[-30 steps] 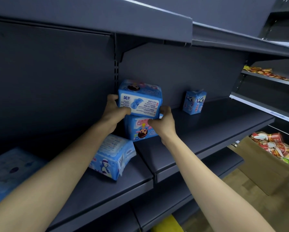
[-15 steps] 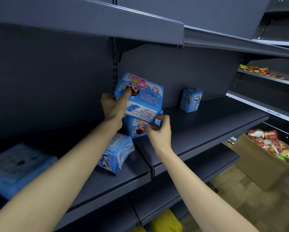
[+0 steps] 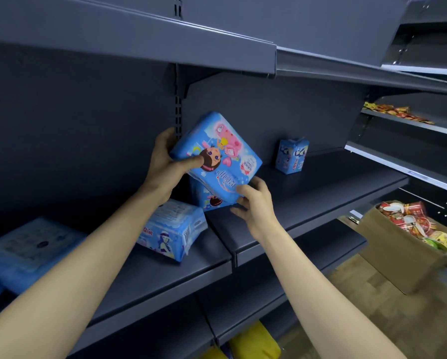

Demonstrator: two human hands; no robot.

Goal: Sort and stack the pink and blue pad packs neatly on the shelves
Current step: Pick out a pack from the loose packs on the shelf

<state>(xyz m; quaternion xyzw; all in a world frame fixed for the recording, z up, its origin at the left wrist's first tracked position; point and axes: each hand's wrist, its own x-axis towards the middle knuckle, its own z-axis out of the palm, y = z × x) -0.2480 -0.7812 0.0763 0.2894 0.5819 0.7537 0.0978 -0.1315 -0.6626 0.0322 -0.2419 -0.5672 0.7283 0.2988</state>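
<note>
The top blue pack (image 3: 217, 156) is now tipped up with its cartoon front turned fully outward; a second ago its white label side faced out. It is held over the lower blue pack (image 3: 206, 199), which stands on the dark shelf (image 3: 308, 198) beside the upright post; I cannot tell whether the two touch. The left hand (image 3: 165, 161) holds the pack's left edge, its grip curled and thumb laid across the printed face. The right hand (image 3: 253, 203) pinches the lower right corner (fingertips partly hidden). A third pack (image 3: 173, 229) lies tilted on the left section, unmoved. A small blue pack (image 3: 292, 156) stands further right, well apart.
</note>
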